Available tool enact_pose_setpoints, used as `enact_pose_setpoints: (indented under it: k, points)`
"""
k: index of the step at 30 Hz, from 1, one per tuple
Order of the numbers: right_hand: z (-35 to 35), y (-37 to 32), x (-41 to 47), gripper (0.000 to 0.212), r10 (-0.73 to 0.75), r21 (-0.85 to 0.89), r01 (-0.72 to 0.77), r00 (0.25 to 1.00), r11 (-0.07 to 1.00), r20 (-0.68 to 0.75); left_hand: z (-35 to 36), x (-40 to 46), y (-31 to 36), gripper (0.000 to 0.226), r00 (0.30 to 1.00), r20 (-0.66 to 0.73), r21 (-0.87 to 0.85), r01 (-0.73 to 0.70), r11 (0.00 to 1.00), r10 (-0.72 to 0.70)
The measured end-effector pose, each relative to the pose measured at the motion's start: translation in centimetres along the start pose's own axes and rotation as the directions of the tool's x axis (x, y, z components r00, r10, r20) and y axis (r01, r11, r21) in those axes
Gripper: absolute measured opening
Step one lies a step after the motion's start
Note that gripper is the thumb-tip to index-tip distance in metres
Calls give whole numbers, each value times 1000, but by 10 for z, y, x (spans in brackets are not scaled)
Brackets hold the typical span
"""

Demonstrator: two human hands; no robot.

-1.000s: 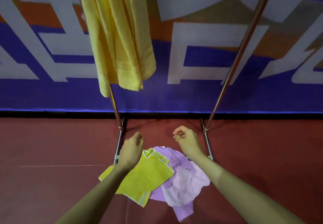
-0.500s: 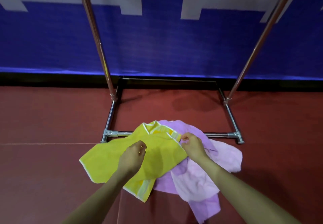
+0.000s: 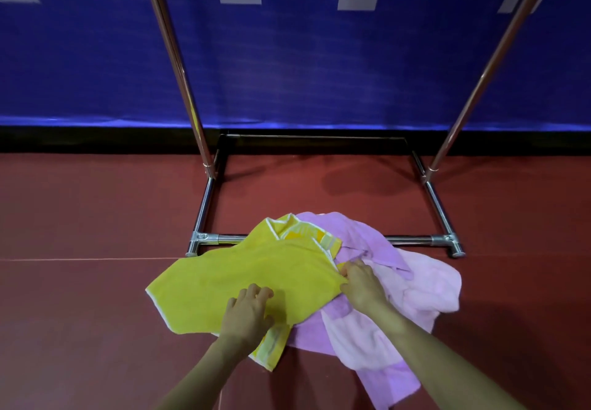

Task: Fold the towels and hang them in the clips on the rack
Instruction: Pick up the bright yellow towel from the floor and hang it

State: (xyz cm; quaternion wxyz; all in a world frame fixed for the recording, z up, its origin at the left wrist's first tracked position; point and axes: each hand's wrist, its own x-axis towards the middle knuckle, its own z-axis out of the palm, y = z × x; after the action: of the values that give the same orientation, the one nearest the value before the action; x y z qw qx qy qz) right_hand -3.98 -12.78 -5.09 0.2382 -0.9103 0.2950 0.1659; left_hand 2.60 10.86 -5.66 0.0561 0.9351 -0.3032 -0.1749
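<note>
The left hand [image 3: 248, 310] rests with curled fingers on the yellow towel [image 3: 243, 281]. The right hand [image 3: 359, 281] pinches its right edge, over the pink towel [image 3: 415, 284].

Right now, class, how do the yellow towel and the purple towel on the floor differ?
The yellow towel lies on top, spread fairly flat; the purple towel lies underneath, crumpled. The left hand rests on the yellow towel; the right hand pinches its edge. Both lie unfolded across the rack base.

Even, fairly bright light, soft shadows on floor [image 3: 96, 217], glints on rack [image 3: 204, 211], wide-angle bowing at edges, slightly soft focus
</note>
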Motion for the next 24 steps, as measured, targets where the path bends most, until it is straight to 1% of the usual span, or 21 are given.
enact_pose_setpoints:
  k: [1, 2, 3, 4, 5, 8, 9, 10, 12, 14, 15, 17, 18, 19, 20, 21, 22, 23, 24]
  points:
    - [1, 0, 0, 23, -6, -34, 6, 1000, 999, -1, 4, 0, 1, 53, 999, -27, 45, -25, 999, 26]
    - [0, -1, -1, 22, -7, -54, 6, 1000, 999, -10, 10, 0, 1, 64, 999, -24, 102, -31, 994, 34]
    - [0, -1, -2, 21, -8, -61, 7, 1000, 998, -24, 17, 1, 0, 72, 998, -57, 127, -17, 992, 24]
    - [0, -3, -4, 18, -15, -54, 13, 999, 998, -40, 24, 3, -1, 75, 998, -70, 105, 0, 995, 7]
    - [-1, -4, -6, 16, -30, -37, 28, 998, 999, -58, 29, 5, -1, 74, 998, -63, 93, 11, 996, -5]
    - [-3, -3, -13, 7, -95, 44, 100, 989, 994, -113, 33, 4, 5, 72, 998, -62, 153, 14, 988, -5]
    - [-3, -2, -15, 4, -112, 69, 123, 983, 990, -146, 33, 4, 7, 68, 997, -82, 163, 18, 987, -5]
    - [-4, 0, -16, 4, -115, 100, 134, 978, 986, -172, 34, 4, 9, 58, 993, -114, 150, 10, 989, 7]
    - [-4, 1, -19, 9, -99, 185, 138, 974, 973, -205, 31, 1, 9, 28, 980, -199, 32, -10, 999, 16]
    - [-3, 2, -21, 6, -91, 305, 150, 976, 940, -198, 27, -2, 9, 5, 957, -278, -194, 25, 981, -79]
    - [-3, 3, -21, 3, -93, 366, 162, 976, 916, -197, 25, -2, 10, 5, 939, -303, -325, 59, 944, -163]
    - [-3, 2, -22, 11, -62, 485, 158, 976, 860, -209, 14, -2, 14, 9, 928, -244, -564, 99, 820, -280]
    - [-4, 0, -23, 13, -27, 557, 145, 976, 817, -214, 9, -2, 16, 14, 924, -233, -642, 87, 762, -302]
    - [-4, -2, -23, 14, 10, 635, 136, 975, 760, -222, 4, -1, 17, 17, 928, -236, -662, 65, 746, -290]
    - [-6, -5, -24, 14, 49, 703, 128, 973, 700, -225, -1, -2, 17, 20, 936, -240, -624, 54, 780, -258]
    - [-7, -6, -25, 17, 76, 756, 135, 968, 641, -237, -6, -1, 15, 24, 940, -261, -525, 52, 850, -218]
    - [-9, -6, -25, 20, 90, 787, 155, 962, 597, -258, -11, -1, 13, 33, 938, -306, -347, 48, 936, -162]
    - [-11, -5, -24, 24, 92, 807, 185, 955, 560, -283, -15, -2, 12, 46, 942, -330, -164, 11, 986, -65]
    - [-14, -4, -24, 25, 96, 823, 199, 951, 532, -293, -16, -3, 12, 58, 967, -252, -5, -42, 999, 39]
